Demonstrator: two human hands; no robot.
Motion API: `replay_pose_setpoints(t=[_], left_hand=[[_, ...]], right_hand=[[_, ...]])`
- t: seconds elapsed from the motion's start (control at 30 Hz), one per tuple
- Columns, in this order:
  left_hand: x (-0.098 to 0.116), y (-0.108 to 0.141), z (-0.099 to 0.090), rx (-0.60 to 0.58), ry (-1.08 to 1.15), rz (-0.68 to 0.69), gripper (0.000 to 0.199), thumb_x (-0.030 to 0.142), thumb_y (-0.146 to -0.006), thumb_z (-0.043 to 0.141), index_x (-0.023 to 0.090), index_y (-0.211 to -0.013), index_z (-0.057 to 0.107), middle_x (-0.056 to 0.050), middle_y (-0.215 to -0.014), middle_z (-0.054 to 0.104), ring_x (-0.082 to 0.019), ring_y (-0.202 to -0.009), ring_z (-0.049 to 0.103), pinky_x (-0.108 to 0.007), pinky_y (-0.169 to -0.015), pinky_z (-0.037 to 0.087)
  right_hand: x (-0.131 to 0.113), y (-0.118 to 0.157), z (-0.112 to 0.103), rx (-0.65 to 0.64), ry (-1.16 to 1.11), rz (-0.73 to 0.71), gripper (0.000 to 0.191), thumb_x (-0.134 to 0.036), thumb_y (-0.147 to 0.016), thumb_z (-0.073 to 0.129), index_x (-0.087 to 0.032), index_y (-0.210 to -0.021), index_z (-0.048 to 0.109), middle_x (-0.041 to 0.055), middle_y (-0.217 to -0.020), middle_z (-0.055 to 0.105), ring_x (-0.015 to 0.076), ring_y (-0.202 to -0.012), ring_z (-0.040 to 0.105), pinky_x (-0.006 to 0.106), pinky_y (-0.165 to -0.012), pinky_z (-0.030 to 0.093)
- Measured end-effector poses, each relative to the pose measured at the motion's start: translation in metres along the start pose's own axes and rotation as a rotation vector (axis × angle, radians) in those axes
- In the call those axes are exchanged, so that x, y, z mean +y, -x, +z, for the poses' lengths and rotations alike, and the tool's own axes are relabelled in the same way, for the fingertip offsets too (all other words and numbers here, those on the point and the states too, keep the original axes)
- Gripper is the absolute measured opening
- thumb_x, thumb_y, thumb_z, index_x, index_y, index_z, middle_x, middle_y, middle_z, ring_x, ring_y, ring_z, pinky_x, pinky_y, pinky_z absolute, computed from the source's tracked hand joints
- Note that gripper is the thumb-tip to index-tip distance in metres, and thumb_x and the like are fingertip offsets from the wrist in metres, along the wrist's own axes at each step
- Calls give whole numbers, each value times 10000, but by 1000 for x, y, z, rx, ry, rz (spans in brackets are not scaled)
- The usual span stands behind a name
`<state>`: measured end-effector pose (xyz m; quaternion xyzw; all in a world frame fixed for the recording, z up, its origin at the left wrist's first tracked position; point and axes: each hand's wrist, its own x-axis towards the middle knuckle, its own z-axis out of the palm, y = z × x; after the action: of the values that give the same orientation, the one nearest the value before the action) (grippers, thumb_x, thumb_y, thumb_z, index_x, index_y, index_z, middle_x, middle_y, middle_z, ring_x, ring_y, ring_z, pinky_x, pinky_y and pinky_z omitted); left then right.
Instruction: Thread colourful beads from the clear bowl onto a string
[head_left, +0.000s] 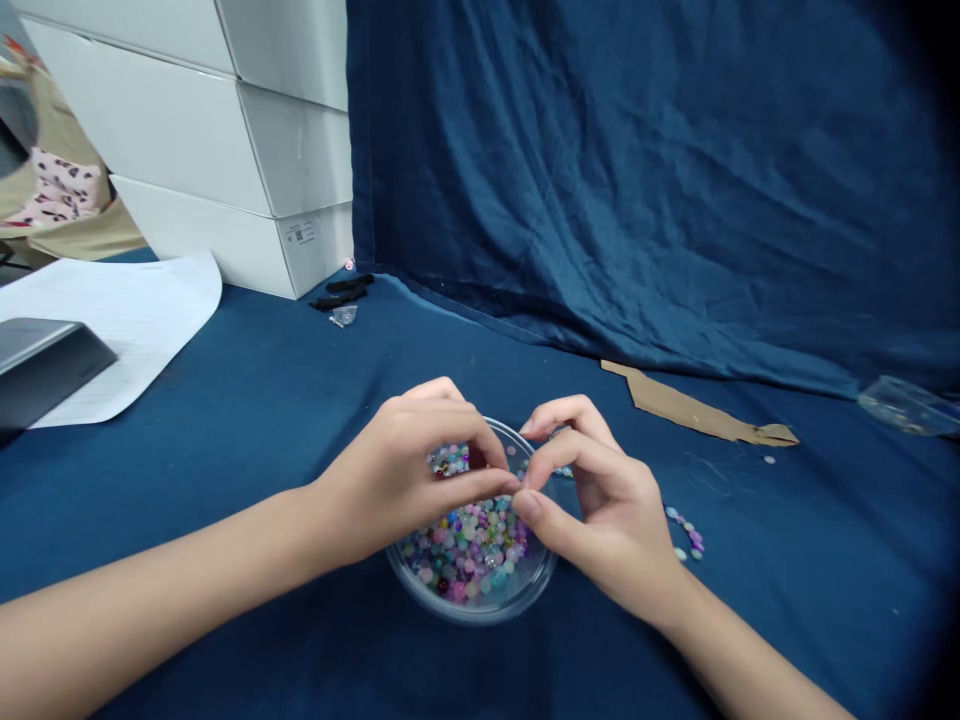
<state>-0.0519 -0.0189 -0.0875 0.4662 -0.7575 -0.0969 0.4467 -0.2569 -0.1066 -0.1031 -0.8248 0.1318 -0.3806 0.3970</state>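
A round clear bowl [480, 612] holds many small coloured beads [469, 550], pink, purple, blue and green among them. Over it, my left hand [420, 465] is closed, thumb and fingertips pinched together above the beads. My right hand [600, 490] meets it at the bowl's right side, also in a pinch, with its fingertips against those of my left hand. Whatever lies between the fingertips is too small to make out. Beside my right wrist, a curved string of beads [691, 532] in purple and pale blue lies on the cloth.
White boxes [262, 150] are stacked at the back left, near paper sheets [150, 320] and a dark device [52, 365]. Black strips [345, 290] and a small plastic bag [343, 316] lie before the boxes. Torn cardboard [697, 410] and a clear container [907, 405] are at right, below a blue curtain [637, 180].
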Motion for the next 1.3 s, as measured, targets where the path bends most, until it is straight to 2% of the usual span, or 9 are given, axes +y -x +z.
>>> replay_pose_setpoints(t=[0.1,0.2,0.37,0.53,0.73,0.87,0.97,1.13,1.3], left_hand=[[2,-1,1,11,16,-76,144,218,-864,828,185,-908,695,10,-834,704,-154,-805,628,-269,-734,493],[2,-1,1,8,40,12,57,162,-905,777,200,-908,734,-5,-834,749,-168,-799,636,-293,-771,510],[1,-1,1,30,74,93,88,135,-904,776,222,-893,766,-1,-828,780,-171,-758,655,-345,-839,515],[-3,0,0,66,51,138,77,164,-843,845,230,-857,809,-12,-815,674,-157,-766,579,-311,-751,459],[-6,-1,-3,20,11,175,47,213,-866,829,258,-856,832,-21,-830,583,-159,-772,501,-307,-719,423],[-5,-2,-3,-13,22,165,23,247,-883,816,263,-875,830,-19,-795,602,-160,-752,503,-305,-713,432],[-4,-3,-3,-4,40,158,43,286,-903,800,266,-879,830,-18,-778,609,-159,-744,517,-308,-718,443],[-4,-4,-3,32,63,142,22,234,-888,816,245,-908,817,-11,-772,648,-156,-746,564,-307,-720,448],[-4,-4,-2,33,67,-16,308,299,-805,894,207,-1068,763,-21,-858,692,-180,-817,606,-313,-772,479]], right_hand=[[-1,1,0,5,13,-4,108,-218,-864,811,-254,-852,710,48,-1114,566,243,-1085,579,413,-973,471],[-1,1,0,-1,12,-10,107,-214,-864,809,-254,-851,710,43,-1107,567,232,-1066,586,406,-970,479],[-2,-1,-2,-61,3,-18,138,-194,-863,792,-250,-865,666,38,-1169,611,246,-1126,602,427,-1012,470],[-1,-1,-13,-189,-25,-3,383,-182,-860,778,-295,-1181,601,54,-1289,667,312,-1362,493,534,-1132,375],[-4,-6,-17,-242,55,-12,135,-249,-967,728,-305,-1085,761,10,-893,739,236,-928,640,434,-882,463],[-4,-10,-19,-282,84,-23,84,-334,-991,734,-322,-1027,809,-13,-817,754,207,-830,625,408,-812,427],[-1,-11,-18,-300,91,-30,155,-413,-994,722,-302,-961,825,-9,-786,759,198,-785,629,400,-776,416],[5,-9,-14,-187,106,-72,138,-353,-994,730,-279,-928,826,-12,-729,735,182,-705,616,385,-717,409],[6,-10,-15,-8,165,-99,68,-243,-953,767,-280,-965,823,-14,-753,750,185,-689,630,388,-703,427]])
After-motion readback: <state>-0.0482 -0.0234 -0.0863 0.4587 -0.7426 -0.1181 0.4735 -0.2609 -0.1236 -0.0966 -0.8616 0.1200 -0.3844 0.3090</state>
